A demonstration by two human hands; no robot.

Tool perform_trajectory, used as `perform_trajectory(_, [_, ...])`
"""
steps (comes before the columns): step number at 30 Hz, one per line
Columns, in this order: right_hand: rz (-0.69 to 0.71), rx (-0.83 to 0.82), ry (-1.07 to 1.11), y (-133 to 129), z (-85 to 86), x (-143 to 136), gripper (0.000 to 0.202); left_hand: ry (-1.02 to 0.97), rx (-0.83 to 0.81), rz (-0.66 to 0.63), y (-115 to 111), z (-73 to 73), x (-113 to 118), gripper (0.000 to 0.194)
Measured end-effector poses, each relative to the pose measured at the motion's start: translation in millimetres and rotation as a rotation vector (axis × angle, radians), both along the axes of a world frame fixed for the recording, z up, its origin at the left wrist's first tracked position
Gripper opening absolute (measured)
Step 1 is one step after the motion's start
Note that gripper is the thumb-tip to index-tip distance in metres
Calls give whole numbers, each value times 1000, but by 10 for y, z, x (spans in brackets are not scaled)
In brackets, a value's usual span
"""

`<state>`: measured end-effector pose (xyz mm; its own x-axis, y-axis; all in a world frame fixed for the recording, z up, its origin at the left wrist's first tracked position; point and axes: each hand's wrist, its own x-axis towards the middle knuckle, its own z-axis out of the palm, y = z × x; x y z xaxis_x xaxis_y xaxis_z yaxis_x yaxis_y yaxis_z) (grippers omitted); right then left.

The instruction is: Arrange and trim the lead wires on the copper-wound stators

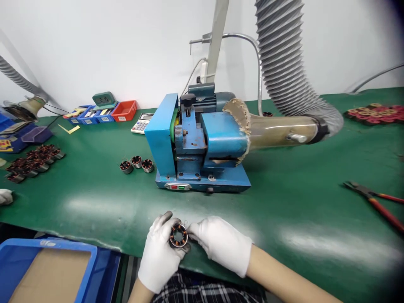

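Note:
My left hand (pixel 162 248), in a white glove with grey fingertips, is closed around a motor stator (pixel 172 242), a metal ring with copper windings and a dark slotted inside. The ring's open face is turned up toward me, over the bench's front edge. Against its right side, the gloved fingers of my right hand (pixel 217 242) are pinched together. Fine wire ends stick up beside those fingertips; whether the pinch holds one is too small to tell. Three more stators (pixel 136 161) stand left of a blue motor-driven machine (pixel 195 147), which sits behind my hands.
A ribbed hose (pixel 280 54) joins the machine's right side. Red-handled pliers (pixel 372 200) lie at right, pink rings (pixel 375 113) behind them. At left are piled stators (pixel 34 162), a calculator (pixel 142 123), small bins (pixel 124 110), a blue crate (pixel 91 263) and another gloved hand (pixel 5 197).

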<state>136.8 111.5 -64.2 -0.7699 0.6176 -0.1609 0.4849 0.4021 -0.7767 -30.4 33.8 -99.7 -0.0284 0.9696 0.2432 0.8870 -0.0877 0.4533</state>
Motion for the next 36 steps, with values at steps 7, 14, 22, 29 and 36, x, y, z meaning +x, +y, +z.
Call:
perform_trajectory(7, [316,333,-349,404,133,375,22,-29,-35,-84,36,45,-91,55])
perform_trajectory(14, [-49,73,2,165,300,164,55,-102,24,-68,27,54,-85,62])
perform_trajectory(22, [-241,59,-363,109,77,-47,37,-113,9,-61,-2,71,-104,47])
perform_trajectory(29, [-176,58,-89,167,121,262,23,-110,14,-122,13,148,-106,52])
perform_trajectory(36, [23,731,241,-178,21,86,30,-78,30,-127,39,174,-89,50])
